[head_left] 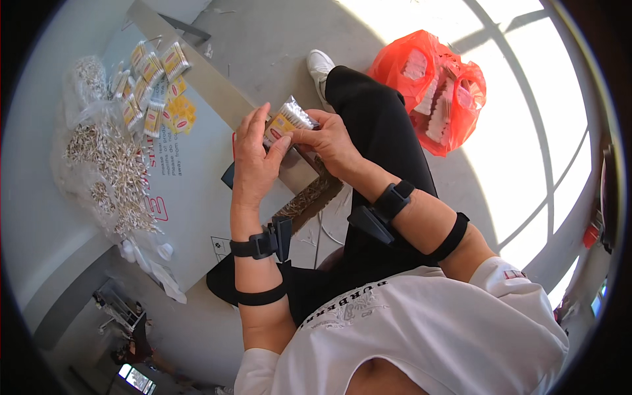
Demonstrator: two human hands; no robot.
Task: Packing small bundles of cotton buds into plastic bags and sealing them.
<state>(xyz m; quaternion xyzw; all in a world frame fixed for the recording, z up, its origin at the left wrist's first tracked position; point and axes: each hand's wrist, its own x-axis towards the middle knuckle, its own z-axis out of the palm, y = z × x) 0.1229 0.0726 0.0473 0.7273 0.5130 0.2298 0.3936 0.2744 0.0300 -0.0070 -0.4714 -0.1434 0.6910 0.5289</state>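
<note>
Grips a packet (288, 123) at its right edge between thumb and fingers of the right hand (327, 141). Rests the thumb of the left hand (253, 141) against its lower left part, with that hand's fingers stretched nearly straight; cannot tell whether closed on it there. Holds it tilted, clear-topped with a yellow label, before the corner of the table (204, 178).

Has that table at the left, pale and smooth, with red and dark print and a beige border, worn rough and brown at the near corner. Bears on its far part a pile of packets (152, 69), overlapping at odd angles, just beside some yellow cards (181, 113). Carries, nearer and farther left, a loose heap of swabs (108, 155) amid a clear crumpled bag (84, 76).

Stretches out over a grey floor (263, 39), brightly sunlit at the right and crossed by dark bars of shadow. Includes there a red bag (470, 84), open, with packs inside, near the knee. Recedes at lower left to a rack (120, 309), small and blurred.
</note>
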